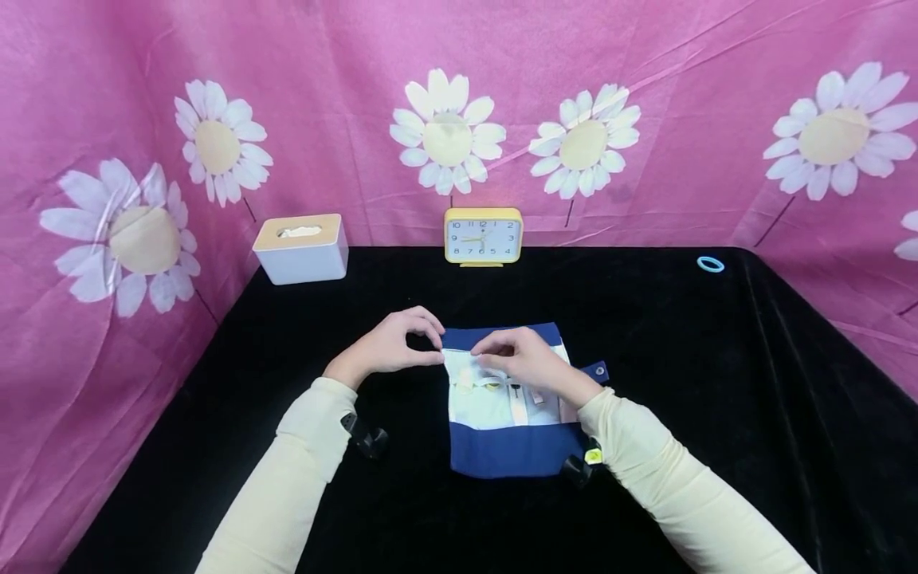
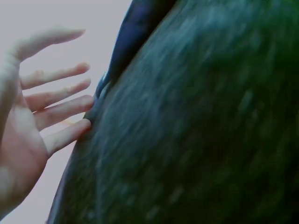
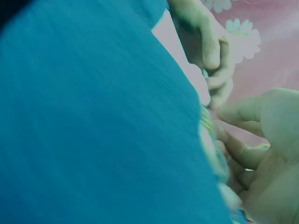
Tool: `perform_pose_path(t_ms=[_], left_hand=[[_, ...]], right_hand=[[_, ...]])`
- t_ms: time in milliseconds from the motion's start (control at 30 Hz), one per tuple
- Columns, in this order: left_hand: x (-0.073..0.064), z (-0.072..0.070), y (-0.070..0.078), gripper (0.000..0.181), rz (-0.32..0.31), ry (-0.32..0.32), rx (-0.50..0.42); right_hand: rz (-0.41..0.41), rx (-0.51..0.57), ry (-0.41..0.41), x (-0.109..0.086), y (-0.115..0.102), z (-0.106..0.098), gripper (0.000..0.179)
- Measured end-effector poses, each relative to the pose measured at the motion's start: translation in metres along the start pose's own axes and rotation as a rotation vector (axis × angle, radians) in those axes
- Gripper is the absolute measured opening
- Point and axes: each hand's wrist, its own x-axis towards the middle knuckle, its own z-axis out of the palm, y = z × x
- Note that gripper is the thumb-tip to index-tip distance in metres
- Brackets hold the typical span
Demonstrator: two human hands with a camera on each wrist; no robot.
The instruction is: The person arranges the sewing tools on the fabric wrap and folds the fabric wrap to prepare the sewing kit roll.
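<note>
Blue fabric case (image 1: 512, 453), partly hidden behind right hand (image 1: 529, 360).

Blue cloth (image 3: 103, 112) fills the left and middle, with a pale layer (image 3: 175, 49) along its upper right edge. The left grip (image 3: 212, 51), a bare hand with bent fingers, is beside it; the right grip (image 3: 266, 151), also bare, is lower right, fingertips near the left's. Behind, a pink backdrop (image 3: 275, 60) bears white flowers (image 3: 243, 39).
</note>
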Motion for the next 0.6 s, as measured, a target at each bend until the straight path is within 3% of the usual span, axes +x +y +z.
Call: perform_pose_path(t_ms=[167, 433, 600], left_hand=[[-0.003, -0.011, -0.003, 0.031, -0.096, 0.092, 0.103], [-0.011, -0.034, -0.009, 0.053, -0.321, 0.229, 0.319], [-0.018, -0.046, -0.008, 0.059, -0.369, 0.302, 0.392]], right_hand=[[0.043, -0.064, 0.042, -0.004, 0.004, -0.032, 0.02], [0.175, -0.276, 0.102, -0.016, 0.028, -0.087, 0.051], [0.243, -0.385, 0.155, -0.025, 0.042, -0.111, 0.061]])
